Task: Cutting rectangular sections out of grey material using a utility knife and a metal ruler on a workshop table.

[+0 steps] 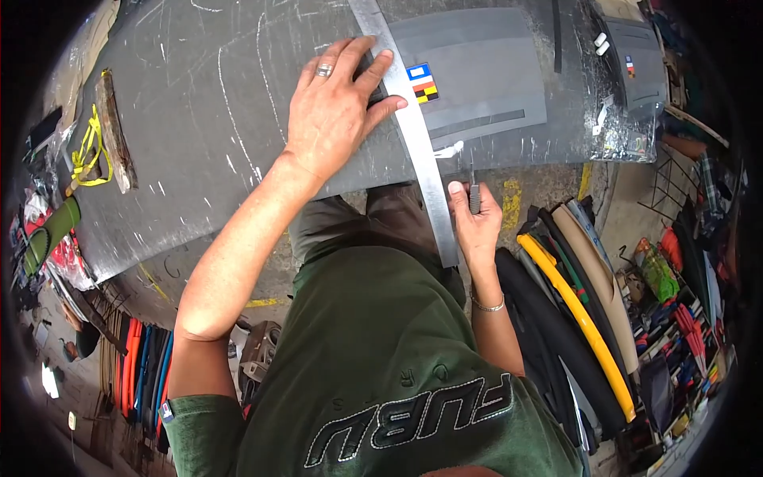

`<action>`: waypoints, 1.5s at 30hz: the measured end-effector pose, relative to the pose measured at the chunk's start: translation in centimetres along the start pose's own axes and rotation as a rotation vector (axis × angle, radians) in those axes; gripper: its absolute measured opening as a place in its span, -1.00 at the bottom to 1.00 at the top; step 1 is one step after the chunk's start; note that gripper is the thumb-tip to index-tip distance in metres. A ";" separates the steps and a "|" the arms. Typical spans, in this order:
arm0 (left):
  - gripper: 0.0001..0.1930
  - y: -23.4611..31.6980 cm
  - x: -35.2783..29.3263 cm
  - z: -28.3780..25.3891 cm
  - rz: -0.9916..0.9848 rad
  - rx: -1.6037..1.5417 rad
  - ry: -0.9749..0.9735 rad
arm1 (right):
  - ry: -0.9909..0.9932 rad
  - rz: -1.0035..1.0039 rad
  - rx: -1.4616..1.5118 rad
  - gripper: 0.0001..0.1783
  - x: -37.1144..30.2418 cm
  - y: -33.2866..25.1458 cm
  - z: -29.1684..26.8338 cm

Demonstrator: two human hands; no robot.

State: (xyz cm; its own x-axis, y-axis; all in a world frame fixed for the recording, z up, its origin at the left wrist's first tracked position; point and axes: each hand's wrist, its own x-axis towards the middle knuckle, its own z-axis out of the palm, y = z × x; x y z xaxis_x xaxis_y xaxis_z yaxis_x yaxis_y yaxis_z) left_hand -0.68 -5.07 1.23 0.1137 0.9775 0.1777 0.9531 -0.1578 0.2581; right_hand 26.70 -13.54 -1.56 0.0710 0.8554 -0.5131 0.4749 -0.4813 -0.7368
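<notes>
Straightedge (413,127): one, long, flat, metallic; we find it running from the top edge of the frame down to the centre, its lower end out past the edge of the tabletop (187,103).

Left hand (330,111): upper centre, ring on one finger; we see its fingers spread and laid on the straightedge, pressing rather than wrapped around it.

Right hand (478,226): right of centre, bracelet at the wrist; we note its fingers grasping a slim tool (474,197) with a dark ribbed handle, thin tip toward the top of the frame, just right of the straightedge.

Grey sheet (493,71): upper centre-right, flat on the tabletop, a dark strip near its lower edge.

Patch (423,83): multicoloured, on the grey sheet's left part, just beside the straightedge.

Second grey piece (636,75): upper right of the frame, with a small coloured patch.

Tabletop: dark, scuffed, marked with white lines.

Wooden piece (118,135): upper left, near a yellow band (94,151).

Yellow roll (584,326) and tan roll (600,278): lower right, among darker rolls.

Red and blue rolls (135,366): we place these lower left.
</notes>
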 end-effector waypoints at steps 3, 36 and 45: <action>-0.37 -0.2 -0.1 0.6 0.029 -0.050 -0.001 | 0.019 0.062 -0.002 -0.73 -0.3 -1.0 -0.4; -0.30 0.5 1.4 -1.5 0.038 -0.142 -0.274 | -0.027 -0.618 -0.250 -0.41 6.7 -13.6 4.5; -0.30 0.8 1.7 -2.0 0.011 -0.098 -0.382 | -0.004 -0.435 -0.243 -0.40 6.4 -12.4 2.7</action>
State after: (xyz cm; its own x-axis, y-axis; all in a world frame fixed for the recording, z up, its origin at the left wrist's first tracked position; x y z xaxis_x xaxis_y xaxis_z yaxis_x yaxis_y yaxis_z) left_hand -0.28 -3.87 3.67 0.2379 0.9543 -0.1806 0.9221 -0.1635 0.3506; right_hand 18.90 -2.67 3.11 -0.1829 0.9660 -0.1829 0.6505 -0.0206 -0.7592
